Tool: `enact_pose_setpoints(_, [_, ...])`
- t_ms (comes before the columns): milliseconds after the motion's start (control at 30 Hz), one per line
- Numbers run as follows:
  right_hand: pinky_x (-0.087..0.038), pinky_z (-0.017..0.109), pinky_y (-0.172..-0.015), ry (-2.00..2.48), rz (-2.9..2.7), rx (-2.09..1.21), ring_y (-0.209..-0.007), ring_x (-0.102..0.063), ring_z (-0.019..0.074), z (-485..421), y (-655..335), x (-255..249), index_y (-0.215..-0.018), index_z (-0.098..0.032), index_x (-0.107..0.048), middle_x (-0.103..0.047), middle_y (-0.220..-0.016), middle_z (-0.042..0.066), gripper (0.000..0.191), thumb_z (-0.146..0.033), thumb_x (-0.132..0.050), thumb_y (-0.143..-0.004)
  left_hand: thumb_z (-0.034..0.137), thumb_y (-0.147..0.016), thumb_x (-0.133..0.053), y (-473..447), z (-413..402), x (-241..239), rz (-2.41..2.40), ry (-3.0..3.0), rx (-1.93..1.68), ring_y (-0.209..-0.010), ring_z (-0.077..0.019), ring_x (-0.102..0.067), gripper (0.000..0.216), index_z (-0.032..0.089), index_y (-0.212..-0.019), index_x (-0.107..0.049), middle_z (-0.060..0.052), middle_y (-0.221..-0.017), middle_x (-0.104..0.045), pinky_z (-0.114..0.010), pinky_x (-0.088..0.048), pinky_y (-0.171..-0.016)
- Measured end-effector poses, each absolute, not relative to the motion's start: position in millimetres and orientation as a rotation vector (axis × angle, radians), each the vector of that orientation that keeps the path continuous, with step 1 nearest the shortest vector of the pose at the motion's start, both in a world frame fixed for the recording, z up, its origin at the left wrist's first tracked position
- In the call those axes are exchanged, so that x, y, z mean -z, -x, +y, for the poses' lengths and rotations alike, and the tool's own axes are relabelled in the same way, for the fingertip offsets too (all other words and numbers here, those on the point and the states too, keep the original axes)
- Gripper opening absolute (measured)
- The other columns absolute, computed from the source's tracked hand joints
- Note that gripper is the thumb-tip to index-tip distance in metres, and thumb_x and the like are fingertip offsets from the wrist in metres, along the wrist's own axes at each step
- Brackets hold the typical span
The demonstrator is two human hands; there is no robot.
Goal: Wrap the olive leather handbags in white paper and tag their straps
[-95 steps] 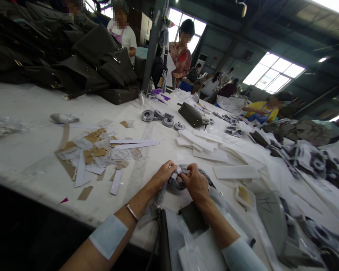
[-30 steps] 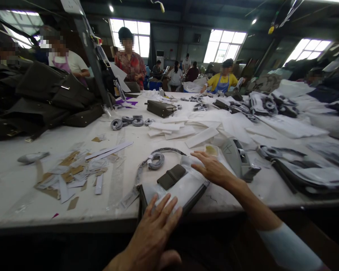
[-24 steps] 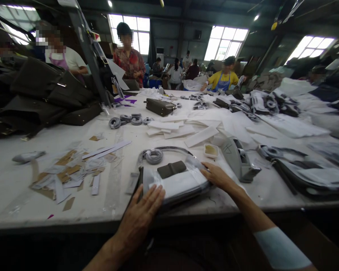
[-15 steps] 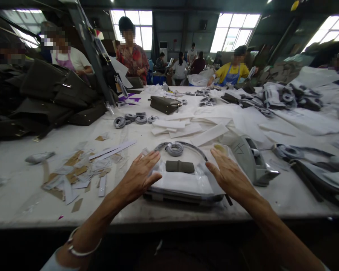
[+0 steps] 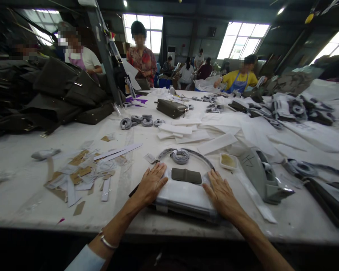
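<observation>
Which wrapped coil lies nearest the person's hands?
The coil within the arched handle, just beyond the bag between left hand and right hand; others, like the far cluster and right-side coil, lie farther away.

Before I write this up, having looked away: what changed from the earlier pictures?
The left hand and right hand have let go of the coil, now lying inside the handle loop, and rest flat on the bag, one per side. It has turned clockwise. The tag pile and white strips stayed.
</observation>
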State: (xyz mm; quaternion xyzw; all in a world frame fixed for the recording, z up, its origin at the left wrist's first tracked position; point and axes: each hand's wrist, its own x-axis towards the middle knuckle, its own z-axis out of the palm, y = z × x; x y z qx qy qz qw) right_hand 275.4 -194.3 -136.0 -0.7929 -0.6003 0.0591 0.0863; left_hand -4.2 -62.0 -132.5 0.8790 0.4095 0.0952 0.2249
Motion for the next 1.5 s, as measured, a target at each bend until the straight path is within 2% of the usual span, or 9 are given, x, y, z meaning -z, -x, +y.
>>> enact_pose_setpoints(300, [-0.014, 0.054, -0.12, 2.155, -1.445, -0.289, -0.145, -0.025, 0.0298, -210, -282, 147, -0.144, -0.009, -0.04, -0.032, -0.155, 0.017, 0.072, -0.055, -0.034, -0.09, 0.038, -0.082, -0.058, 16, -63, 137, 1.19, -1.652, -0.726, -0.144, -0.0257, -0.031, 0.067, 0.012, -0.142, -0.042, -0.014, -0.153, -0.037, -0.04, -0.018, -0.121])
enact_pose_setpoints(500, [-0.047, 0.046, -0.101, 1.774, -0.564, -0.465, -0.12, -0.056, 0.0318, -262, -283, 115, -0.117, -0.019, -0.057, -0.064, -0.122, 0.012, 0.064, -0.063, -0.066, -0.072, 0.05, -0.072, -0.068, 37, -62, 122, 1.145, -1.311, -0.633, -0.132, -0.0294, -0.049, 0.081, 0.007, -0.136, -0.045, -0.022, -0.142, -0.05, -0.035, -0.042, -0.107])
enact_pose_setpoints(600, [-0.055, 0.041, -0.083, 1.618, -0.201, -0.952, -0.103, -0.065, 0.0325, -306, -262, 113, -0.101, -0.017, -0.059, -0.071, -0.097, 0.011, 0.066, -0.064, -0.079, -0.059, 0.051, -0.064, -0.077, 40, -83, 112, 1.032, -1.119, -0.544, -0.121, -0.029, -0.058, 0.079, 0.011, -0.128, -0.053, -0.016, -0.132, -0.06, -0.031, -0.05, -0.096])
enact_pose_setpoints(700, [-0.053, 0.044, -0.089, 1.367, 0.026, -1.517, -0.106, -0.065, 0.034, -324, -229, 114, -0.107, -0.014, -0.059, -0.069, -0.107, 0.018, 0.08, -0.07, -0.081, -0.055, 0.048, -0.061, -0.082, 30, -118, 106, 0.87, -0.926, -0.398, -0.1, -0.0282, -0.067, 0.08, 0.013, -0.128, -0.053, -0.012, -0.115, -0.069, -0.031, -0.055, -0.081])
enact_pose_setpoints(767, [-0.051, 0.044, -0.095, 1.185, 0.091, -1.635, -0.111, -0.064, 0.0328, -320, -212, 110, -0.111, -0.014, -0.059, -0.067, -0.115, 0.019, 0.082, -0.07, -0.08, -0.056, 0.046, -0.06, -0.083, 20, -145, 108, 0.778, -0.87, -0.373, -0.095, -0.0293, -0.068, 0.085, 0.013, -0.13, -0.05, -0.013, -0.111, -0.07, -0.034, -0.056, -0.079])
enact_pose_setpoints(1133, [-0.055, 0.045, -0.089, 1.033, 0.233, -1.331, -0.101, -0.068, 0.0307, -292, -201, 98, -0.122, -0.014, -0.056, -0.075, -0.095, 0.01, 0.06, -0.048, -0.076, -0.076, 0.059, -0.054, -0.082, -20, -215, 133, 0.829, -1.028, -0.667, -0.113, -0.0343, -0.06, 0.096, 0.02, -0.134, -0.044, -0.012, -0.118, -0.067, -0.041, -0.05, -0.096])
enact_pose_setpoints(1233, [-0.054, 0.043, -0.092, 1.022, 0.251, -1.172, -0.1, -0.069, 0.0291, -278, -209, 90, -0.129, -0.011, -0.051, -0.076, -0.092, 0.009, 0.061, -0.03, -0.076, -0.077, 0.067, -0.054, -0.08, -23, -215, 133, 0.776, -0.989, -0.57, -0.097, -0.0315, -0.066, 0.095, 0.02, -0.131, -0.048, -0.012, -0.111, -0.068, -0.039, -0.054, -0.083])
enact_pose_setpoints(1367, [-0.054, 0.043, -0.095, 1.049, 0.195, -1.125, -0.101, -0.069, 0.0291, -273, -226, 67, -0.131, -0.008, -0.05, -0.076, -0.096, 0.011, 0.06, -0.025, -0.072, -0.078, 0.089, -0.064, -0.052, -2, -198, 121, 0.47, -1.133, -0.314, -0.071, -0.0223, -0.065, 0.087, 0.016, -0.11, -0.064, -0.012, -0.088, -0.069, -0.032, -0.05, -0.063])
enact_pose_setpoints(1500, [-0.055, 0.043, -0.095, 1.105, 0.147, -1.152, -0.103, -0.069, 0.0294, -281, -246, 48, -0.131, -0.01, -0.052, -0.075, -0.102, 0.011, 0.059, -0.025, -0.071, -0.078, 0.081, -0.072, -0.054, 24, -147, 85, 0.63, -1.494, -0.288, -0.055, -0.0154, -0.055, 0.068, 0.015, -0.081, -0.067, -0.004, -0.06, -0.061, -0.026, -0.042, -0.055])
